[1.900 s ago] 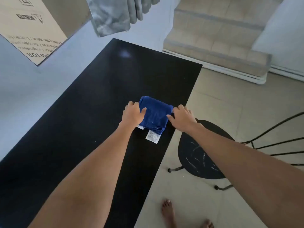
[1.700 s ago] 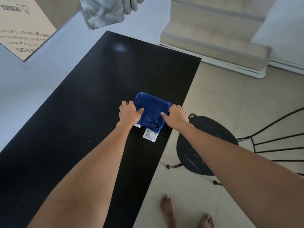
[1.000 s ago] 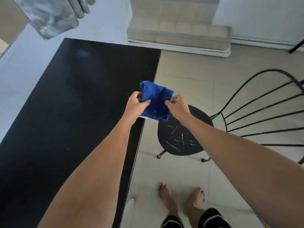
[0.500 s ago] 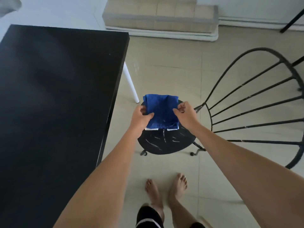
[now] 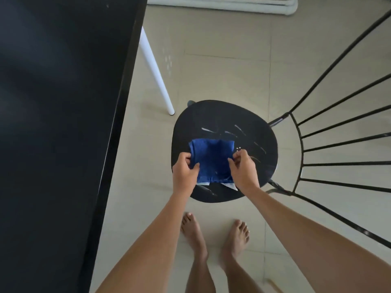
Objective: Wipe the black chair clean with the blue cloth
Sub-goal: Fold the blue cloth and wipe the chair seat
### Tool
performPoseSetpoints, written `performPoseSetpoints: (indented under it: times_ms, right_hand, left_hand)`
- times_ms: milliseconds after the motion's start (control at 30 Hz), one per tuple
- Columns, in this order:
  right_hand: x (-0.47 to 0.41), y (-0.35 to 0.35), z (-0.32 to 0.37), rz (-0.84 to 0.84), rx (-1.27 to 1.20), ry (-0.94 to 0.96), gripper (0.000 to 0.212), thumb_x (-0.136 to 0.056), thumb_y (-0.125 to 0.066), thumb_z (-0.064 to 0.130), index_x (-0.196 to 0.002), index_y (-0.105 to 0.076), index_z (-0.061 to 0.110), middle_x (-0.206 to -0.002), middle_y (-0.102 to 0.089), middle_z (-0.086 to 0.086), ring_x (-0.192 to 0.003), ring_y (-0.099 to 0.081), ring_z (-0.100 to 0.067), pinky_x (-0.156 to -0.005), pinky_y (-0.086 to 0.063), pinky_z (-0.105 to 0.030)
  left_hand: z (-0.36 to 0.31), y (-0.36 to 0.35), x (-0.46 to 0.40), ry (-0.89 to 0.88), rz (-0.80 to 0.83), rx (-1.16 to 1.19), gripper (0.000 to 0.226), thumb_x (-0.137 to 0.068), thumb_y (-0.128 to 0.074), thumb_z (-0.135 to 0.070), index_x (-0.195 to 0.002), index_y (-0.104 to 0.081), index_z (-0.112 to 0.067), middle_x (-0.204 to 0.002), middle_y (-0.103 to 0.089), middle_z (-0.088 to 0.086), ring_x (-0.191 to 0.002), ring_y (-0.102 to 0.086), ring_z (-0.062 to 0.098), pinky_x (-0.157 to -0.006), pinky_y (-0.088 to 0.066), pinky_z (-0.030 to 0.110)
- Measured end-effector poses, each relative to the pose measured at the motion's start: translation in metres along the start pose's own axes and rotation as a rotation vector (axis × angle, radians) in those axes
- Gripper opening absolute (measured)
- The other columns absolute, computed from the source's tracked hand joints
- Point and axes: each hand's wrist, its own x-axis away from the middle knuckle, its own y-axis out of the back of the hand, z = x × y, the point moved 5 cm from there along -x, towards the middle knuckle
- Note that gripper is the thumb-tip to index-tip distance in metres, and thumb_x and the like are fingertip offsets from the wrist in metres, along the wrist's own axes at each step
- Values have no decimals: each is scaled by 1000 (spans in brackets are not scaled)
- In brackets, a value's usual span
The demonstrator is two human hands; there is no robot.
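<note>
One blue cloth (image 5: 211, 160), folded to a rough square with two white labels poking from its near edge, is held over the seat of the one black chair (image 5: 224, 123); whether it touches the seat cannot be told. The left hand (image 5: 185, 173) pinches the cloth's left edge between thumb and curled fingers, and the right hand (image 5: 243, 171) pinches the right edge the same way, so both hands are grasping the cloth. The rounded seat carries pale streaks across its far and right parts, and its wire back (image 5: 338, 132) fans out to the right. The seat's left rim lies near the one white table leg (image 5: 155, 70), whose foot stands just beyond the seat's far-left curve. The edge of the black table (image 5: 63, 123) runs down the left side, leaving a strip of bare tiled floor (image 5: 222, 60) between it and the chair. More open floor lies far of the seat, up to a pale step (image 5: 222, 5) at the far edge. Two bare feet (image 5: 213, 235) stand on the tiles just near of the seat, between the two forearms
</note>
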Motion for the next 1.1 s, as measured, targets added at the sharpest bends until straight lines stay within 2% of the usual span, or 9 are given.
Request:
performPoseSetpoints:
  times_ms: [100,200,300,367,467,567,700,900,1100]
  right_hand:
    - [2,-12,-8,-125,125,61,7,-101,-59,15,-100,-52,16,-100,-54,2,-95,-52,-23,-81,-43,-29]
    - [5,-20,-13,-209,277,128,23,-98,-62,18,-119,-57,11,-123,-54,-6,-115,-50,-29,-99,-36,-37]
    - [9,-33,-7,-210,419,224,52,-101,-58,26,-150,-44,13,-160,-37,-8,-146,-34,-28,-119,-28,-44]
    - [11,-44,2,-206,520,341,57,-106,-49,31,-158,-35,12,-169,-25,-9,-156,-24,-27,-125,-22,-45]
    - [10,-67,9,-110,578,422,62,-109,-37,41,-163,-23,15,-173,-12,-9,-160,-10,-26,-129,-12,-44]
    - [5,-88,9,-23,620,417,68,-107,-30,54,-165,-13,22,-174,0,-6,-161,1,-28,-129,-5,-49]
    - [-1,-99,7,-21,716,375,77,-103,-24,65,-166,-7,23,-174,5,-7,-160,6,-30,-128,-2,-56]
    - [1,-86,-9,-56,776,340,78,-102,-16,67,-166,-4,22,-174,6,-6,-160,5,-29,-128,-6,-55]
    - [-25,-83,1,-131,675,189,74,-105,-22,58,-166,-2,21,-173,9,-8,-160,9,-32,-127,-5,-59]
  left_hand:
    - [16,0,-7,-170,-105,-257,17,-94,-71,-23,-108,-65,-14,-104,-64,1,-98,-62,24,-87,-52,40]
    - [22,12,-15,-297,-256,-487,26,-102,-57,-25,-123,-66,-13,-136,-57,5,-125,-55,28,-101,-43,43]
    - [28,15,-32,-399,-224,-609,44,-106,-49,-21,-147,-52,-8,-162,-42,8,-152,-38,31,-113,-40,46]
    - [30,12,-46,-479,-163,-670,51,-109,-41,-22,-156,-40,-5,-169,-31,9,-157,-29,31,-118,-37,44]
    - [31,6,-63,-595,-100,-759,53,-111,-33,-23,-160,-32,-3,-172,-23,9,-158,-25,28,-122,-35,41]
    - [34,4,-71,-663,-64,-812,56,-109,-41,-19,-162,-27,-3,-173,-19,10,-159,-22,27,-125,-33,40]
    - [34,-1,-73,-696,-51,-860,58,-107,-30,-18,-162,-22,1,-172,-16,16,-160,-16,30,-127,-30,44]
    - [22,-10,-80,-673,-25,-840,62,-109,-32,-19,-163,-12,1,-174,-2,16,-162,-3,30,-130,-19,44]
    - [23,-16,-79,-692,-21,-772,57,-112,-28,-24,-163,-18,0,-174,-9,15,-162,-8,28,-130,-21,41]
